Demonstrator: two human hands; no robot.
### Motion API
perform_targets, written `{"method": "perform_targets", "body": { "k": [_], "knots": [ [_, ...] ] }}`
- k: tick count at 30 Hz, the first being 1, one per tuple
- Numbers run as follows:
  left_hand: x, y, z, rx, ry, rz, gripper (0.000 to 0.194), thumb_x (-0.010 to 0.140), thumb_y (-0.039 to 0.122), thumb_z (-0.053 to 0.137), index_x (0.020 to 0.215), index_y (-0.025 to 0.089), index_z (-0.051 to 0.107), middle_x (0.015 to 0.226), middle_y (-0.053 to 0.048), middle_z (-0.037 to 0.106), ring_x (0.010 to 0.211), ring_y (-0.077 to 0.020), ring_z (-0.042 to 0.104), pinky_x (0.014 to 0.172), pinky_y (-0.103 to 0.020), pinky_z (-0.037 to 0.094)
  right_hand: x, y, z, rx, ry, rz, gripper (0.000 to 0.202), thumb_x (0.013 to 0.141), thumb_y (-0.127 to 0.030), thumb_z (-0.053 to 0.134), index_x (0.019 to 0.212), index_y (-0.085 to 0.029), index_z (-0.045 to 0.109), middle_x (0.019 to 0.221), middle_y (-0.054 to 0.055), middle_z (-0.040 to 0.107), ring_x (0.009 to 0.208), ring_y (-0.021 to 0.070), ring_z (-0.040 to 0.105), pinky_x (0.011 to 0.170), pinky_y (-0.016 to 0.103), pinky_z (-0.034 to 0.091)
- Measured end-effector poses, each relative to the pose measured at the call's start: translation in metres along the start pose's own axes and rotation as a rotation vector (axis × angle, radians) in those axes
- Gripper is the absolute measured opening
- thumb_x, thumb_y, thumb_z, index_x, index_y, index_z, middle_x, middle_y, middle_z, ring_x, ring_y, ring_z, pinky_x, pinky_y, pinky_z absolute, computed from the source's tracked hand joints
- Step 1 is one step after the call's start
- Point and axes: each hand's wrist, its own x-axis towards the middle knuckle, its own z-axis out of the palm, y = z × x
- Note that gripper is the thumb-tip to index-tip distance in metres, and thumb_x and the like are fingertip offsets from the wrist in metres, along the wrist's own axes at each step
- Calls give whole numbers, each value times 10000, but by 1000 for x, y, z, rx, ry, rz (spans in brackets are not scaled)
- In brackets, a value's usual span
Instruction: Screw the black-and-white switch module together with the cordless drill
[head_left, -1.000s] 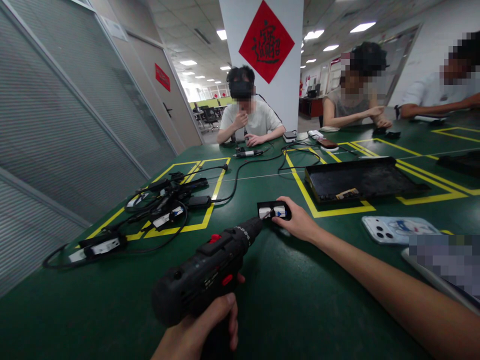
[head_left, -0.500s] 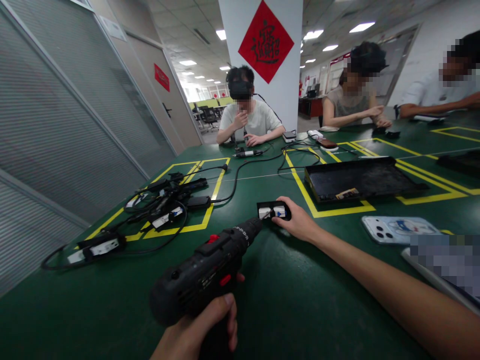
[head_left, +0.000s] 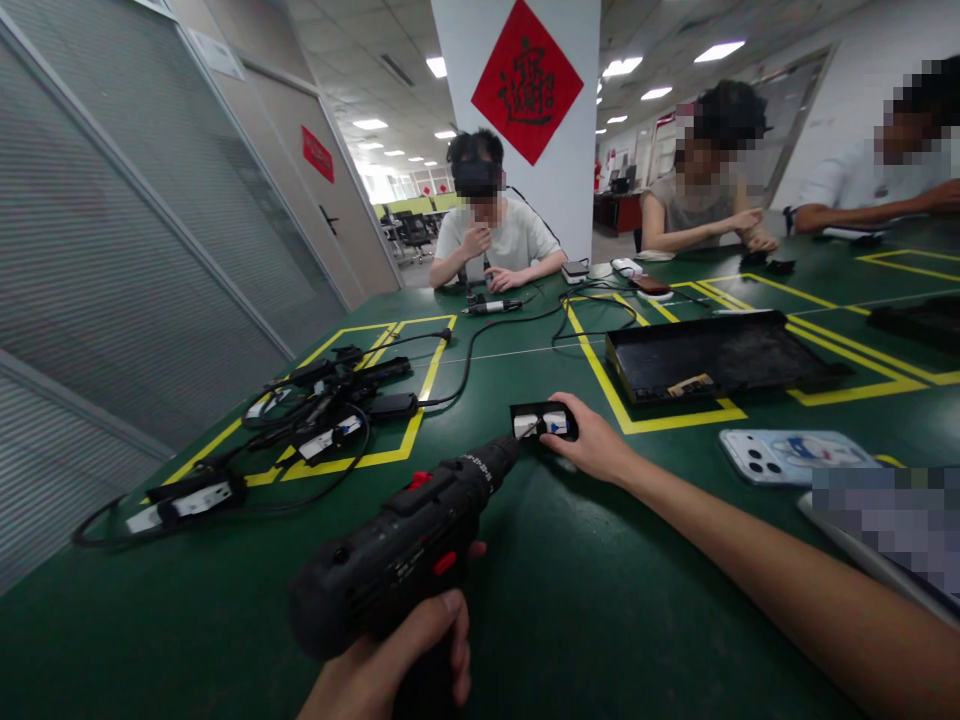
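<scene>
green table (head_left: 600,620), left hand (head_left: 390,670) fingers wrapped around drill (head_left: 397,555), right hand (head_left: 592,445) fingers pinching small black case (head_left: 541,420)

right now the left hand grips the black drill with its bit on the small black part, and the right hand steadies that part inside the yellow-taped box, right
Not quite. In the head view the small black part lies on bare green table, outside the yellow-taped boxes. The rest holds: the left hand grips the black drill, and the right hand steadies the part.

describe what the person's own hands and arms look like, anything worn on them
Both are bare. The right hand has no glove or ring that shows, and its forearm is bare to the frame edge, with no sleeve, watch or band in view. The left hand is also ungloved; only its fingers and part of the wrist show.
</scene>
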Motion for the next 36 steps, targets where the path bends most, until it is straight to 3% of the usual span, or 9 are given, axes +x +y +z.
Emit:
{"method": "perform_targets", "body": {
  "k": [13,29,36],
  "knots": [
    [2,0,0,10,-37,37,603,754,440,584,1248,151,396,539,16,559,473,-210,563,529,-353,438,1,0,0,-2,-4,1,495,761,-308,629,1210,-227,436,1168,61,537,1039,197,532,910,340,406],
    [2,-2,1,-5,-18,43,638,755,431,575,1283,136,372,516,19,559,447,-203,558,508,-350,440,0,1,1,-3,0,-2,499,756,-299,629,1212,-227,440,1157,61,541,1041,199,532,915,344,404],
    [1,2,2,-1,-38,50,522,740,431,596,1163,137,514,517,11,554,443,-197,556,510,-345,443,0,1,1,-8,5,-3,504,756,-299,623,1220,-230,438,1172,63,535,1050,198,529,925,347,399]
  ]
}}
